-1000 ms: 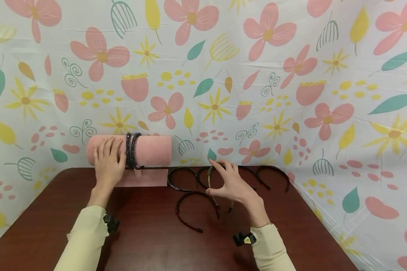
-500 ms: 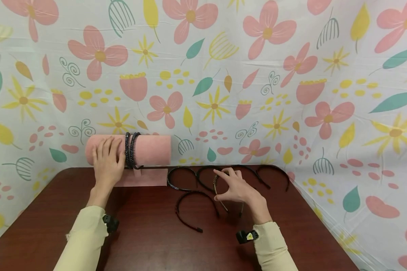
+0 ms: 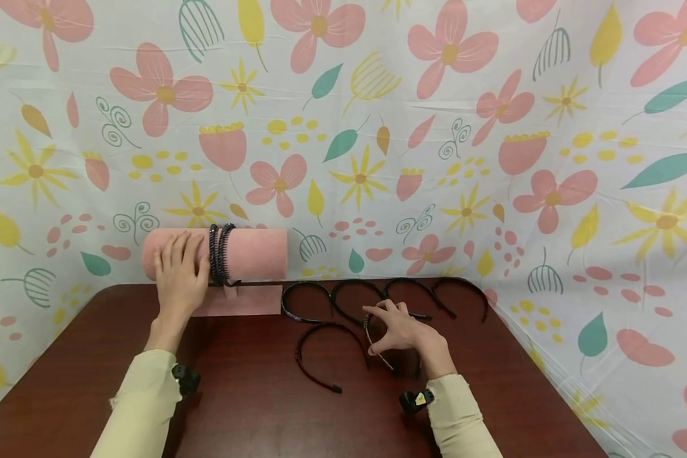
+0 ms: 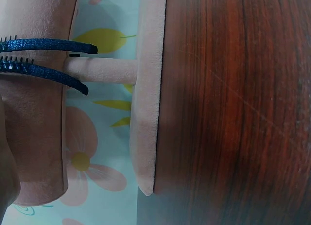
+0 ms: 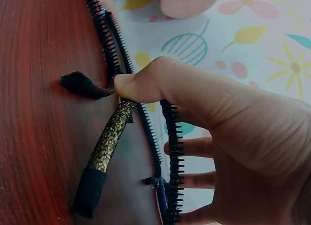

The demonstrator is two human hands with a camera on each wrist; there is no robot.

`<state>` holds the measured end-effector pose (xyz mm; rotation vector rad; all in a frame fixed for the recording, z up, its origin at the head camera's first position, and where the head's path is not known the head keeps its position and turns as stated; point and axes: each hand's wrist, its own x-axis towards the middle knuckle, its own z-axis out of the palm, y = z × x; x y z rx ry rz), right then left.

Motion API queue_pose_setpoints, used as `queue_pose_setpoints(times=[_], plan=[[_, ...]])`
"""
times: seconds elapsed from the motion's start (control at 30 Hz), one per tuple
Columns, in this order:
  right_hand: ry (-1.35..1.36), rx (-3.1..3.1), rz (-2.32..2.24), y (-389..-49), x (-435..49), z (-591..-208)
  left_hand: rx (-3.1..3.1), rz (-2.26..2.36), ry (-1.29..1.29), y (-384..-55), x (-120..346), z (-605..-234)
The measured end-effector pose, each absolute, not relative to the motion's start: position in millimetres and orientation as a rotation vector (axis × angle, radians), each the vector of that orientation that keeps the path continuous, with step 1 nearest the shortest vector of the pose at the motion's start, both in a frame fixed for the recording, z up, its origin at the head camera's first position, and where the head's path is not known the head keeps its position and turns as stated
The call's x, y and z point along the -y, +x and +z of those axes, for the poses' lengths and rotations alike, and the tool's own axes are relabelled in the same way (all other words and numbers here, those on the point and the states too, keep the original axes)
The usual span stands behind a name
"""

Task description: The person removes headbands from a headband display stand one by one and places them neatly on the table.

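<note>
My left hand (image 3: 182, 275) rests on the left part of a pink padded headband stand (image 3: 259, 253), fingers laid over its roll. Two dark toothed headbands (image 3: 221, 254) sit around the roll beside that hand; in the left wrist view these headbands (image 4: 43, 72) look glittery blue. My right hand (image 3: 403, 331) holds a gold glitter headband (image 3: 381, 356) by one side, low over the table. In the right wrist view the thumb presses on the gold headband (image 5: 114, 132), just above its black tip, and its toothed far side runs along the fingers.
Several dark headbands lie in a row along the table's back edge, among them one with a glitter band (image 3: 306, 320). A dark red headband (image 3: 300, 356) lies in front of them, left of my right hand. A flower-print cloth (image 3: 343, 210) hangs behind the wooden table (image 3: 263, 407).
My right hand has moved a little right and toward me with the gold headband, away from the back row. The left hand stays on the roll.
</note>
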<state>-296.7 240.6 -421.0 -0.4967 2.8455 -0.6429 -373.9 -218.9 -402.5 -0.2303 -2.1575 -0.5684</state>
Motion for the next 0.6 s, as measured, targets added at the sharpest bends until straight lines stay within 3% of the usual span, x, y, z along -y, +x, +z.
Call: queue_pose_setpoints(times=[0.6], plan=[[-0.507,-2.835,-0.566,-300,-238,-428,2.158,-0.561,-0.228,-373,219,-402]])
